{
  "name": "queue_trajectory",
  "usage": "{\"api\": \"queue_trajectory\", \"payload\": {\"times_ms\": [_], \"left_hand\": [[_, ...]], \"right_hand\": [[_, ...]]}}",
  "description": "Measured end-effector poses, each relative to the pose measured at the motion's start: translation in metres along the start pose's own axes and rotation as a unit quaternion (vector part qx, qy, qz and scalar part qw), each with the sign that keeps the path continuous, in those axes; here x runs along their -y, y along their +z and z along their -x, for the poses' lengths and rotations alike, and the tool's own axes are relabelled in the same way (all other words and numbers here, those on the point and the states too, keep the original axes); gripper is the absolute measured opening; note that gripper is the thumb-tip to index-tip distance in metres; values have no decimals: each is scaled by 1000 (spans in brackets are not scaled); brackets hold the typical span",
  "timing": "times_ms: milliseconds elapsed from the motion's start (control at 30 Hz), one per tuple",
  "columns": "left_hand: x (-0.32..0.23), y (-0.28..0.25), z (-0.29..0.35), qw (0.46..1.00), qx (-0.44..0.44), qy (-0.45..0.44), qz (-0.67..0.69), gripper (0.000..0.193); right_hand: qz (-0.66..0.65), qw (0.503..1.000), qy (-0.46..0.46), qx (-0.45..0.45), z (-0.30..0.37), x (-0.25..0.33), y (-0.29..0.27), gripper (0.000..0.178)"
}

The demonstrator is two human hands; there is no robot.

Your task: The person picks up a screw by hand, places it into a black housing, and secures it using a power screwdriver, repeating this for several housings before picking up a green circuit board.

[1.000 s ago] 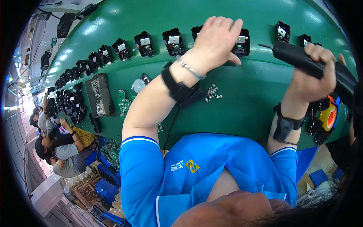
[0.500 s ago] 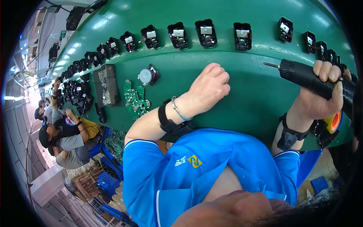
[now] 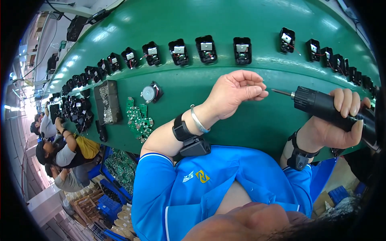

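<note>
My right hand [image 3: 339, 120] grips a black electric screwdriver [image 3: 311, 102], its bit pointing left. Just left of the bit's tip is my left hand [image 3: 237, 93], thumb and fingertips pinched together. Anything between those fingers is too small to make out. On the green table [image 3: 193, 86], left of my left hand, lies a round speaker [image 3: 150, 92] with a grey back and black frame. Several green circuit boards [image 3: 138, 120] are heaped nearer to me. Beyond my hands stands a curved row of open black housings, one of them [image 3: 242, 51] straight ahead, with metal plates and wires inside.
A dark tray of small screws [image 3: 106, 100] sits left of the boards, with a pile of black parts [image 3: 78, 112] past it. Farther left, co-workers [image 3: 60, 152] sit along the table. A blue bin of circuit boards [image 3: 120, 166] stands below the table's edge.
My left hand has turned over and gone from a loose curl to a pinch close to the bit. The screwdriver has come slightly lower and left, its bit now tilting differently. The view has shifted.
</note>
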State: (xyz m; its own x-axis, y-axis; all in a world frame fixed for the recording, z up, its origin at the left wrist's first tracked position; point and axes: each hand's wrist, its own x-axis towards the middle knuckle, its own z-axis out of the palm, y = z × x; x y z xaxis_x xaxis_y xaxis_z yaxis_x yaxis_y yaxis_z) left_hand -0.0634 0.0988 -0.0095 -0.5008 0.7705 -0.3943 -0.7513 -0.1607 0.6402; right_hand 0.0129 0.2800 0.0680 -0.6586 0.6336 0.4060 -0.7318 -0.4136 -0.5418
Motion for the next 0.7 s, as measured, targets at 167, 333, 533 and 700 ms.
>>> {"api": "queue_trajectory", "payload": {"times_ms": [167, 333, 533, 700], "left_hand": [[11, 11, -11, 987, 66, -23, 144, 13], [14, 15, -15, 981, 71, -1, 181, 11], [12, 18, -16, 987, 71, 6, 145, 10], [10, 19, -17, 992, 64, -8, 105, 10]], "right_hand": [[56, 998, -29, 11, 2, -1, 6, 40], [79, 996, -34, 30, 1, 1, 3, 42], [81, 995, -26, 47, 0, 3, 1, 42], [84, 992, -14, 90, -3, 3, 0, 42]]}}
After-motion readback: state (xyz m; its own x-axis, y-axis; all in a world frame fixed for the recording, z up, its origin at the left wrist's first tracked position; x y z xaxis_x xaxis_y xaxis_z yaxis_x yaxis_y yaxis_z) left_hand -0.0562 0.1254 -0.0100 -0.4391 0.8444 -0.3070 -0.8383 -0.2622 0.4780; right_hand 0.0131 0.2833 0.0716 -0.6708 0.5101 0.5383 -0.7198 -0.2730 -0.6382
